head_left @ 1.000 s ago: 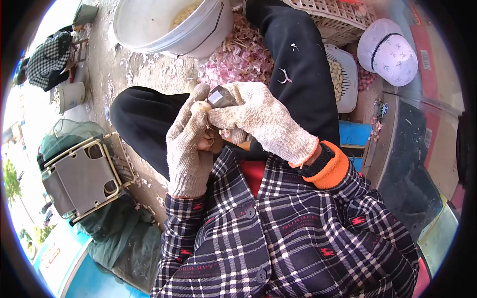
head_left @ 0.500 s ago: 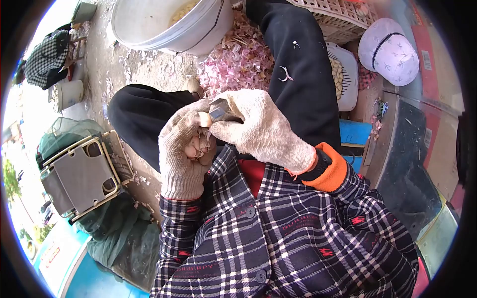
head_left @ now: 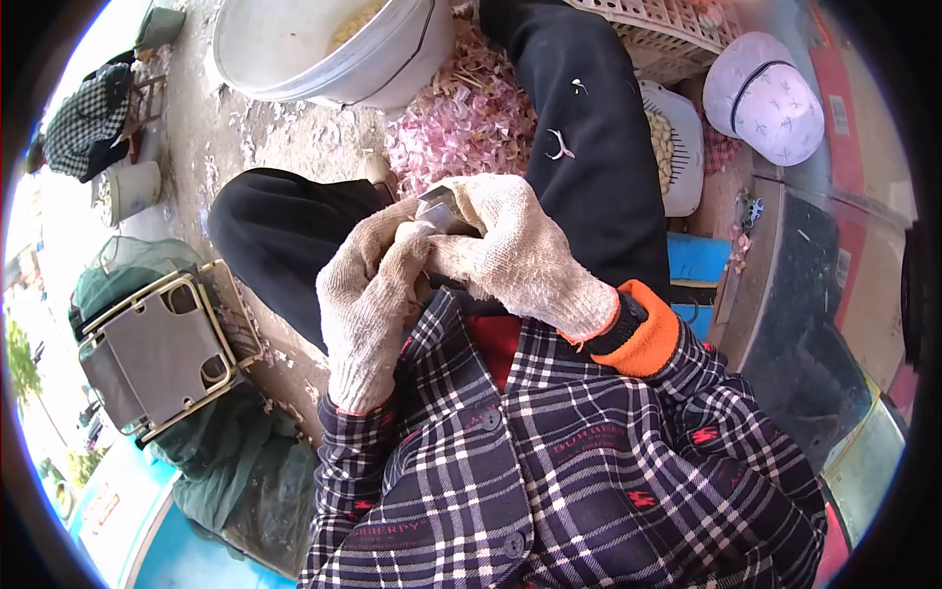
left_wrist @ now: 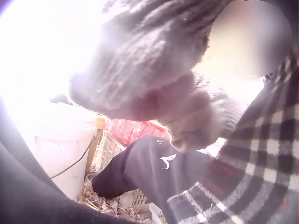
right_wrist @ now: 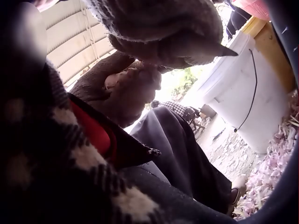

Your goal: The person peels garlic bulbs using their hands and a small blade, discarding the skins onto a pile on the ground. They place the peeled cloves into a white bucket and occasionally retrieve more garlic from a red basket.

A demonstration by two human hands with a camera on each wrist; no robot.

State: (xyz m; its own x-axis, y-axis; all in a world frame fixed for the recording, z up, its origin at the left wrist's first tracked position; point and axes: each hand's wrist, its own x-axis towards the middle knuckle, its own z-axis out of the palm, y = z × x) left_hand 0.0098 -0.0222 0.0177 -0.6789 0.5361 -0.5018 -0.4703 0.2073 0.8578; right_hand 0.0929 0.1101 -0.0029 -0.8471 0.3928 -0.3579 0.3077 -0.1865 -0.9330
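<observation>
Both hands wear pale knitted gloves and meet above the lap in the head view. My left hand (head_left: 368, 304) pinches a garlic clove between thumb and fingers; the fingertips now hide most of it. Something pale pink (right_wrist: 112, 81) shows inside the curled left palm in the right wrist view. My right hand (head_left: 525, 250) grips a small knife with a broad metal blade (head_left: 440, 208), its flat facing up by the left fingertips. In the right wrist view the dark blade tip (right_wrist: 228, 51) sticks out past the right glove.
A white bucket (head_left: 383, 74) with peeled cloves inside stands ahead, beside a heap of pink garlic skins (head_left: 461, 137). A white basket of cloves (head_left: 677, 191) sits right of the leg, near a crate (head_left: 672, 44) and hat (head_left: 770, 103). A folding chair (head_left: 162, 344) is at left.
The clove, plainly visible at the left fingertips half a second ago, is now mostly covered. The left fingers have closed in toward the blade, and the left palm has turned downward.
</observation>
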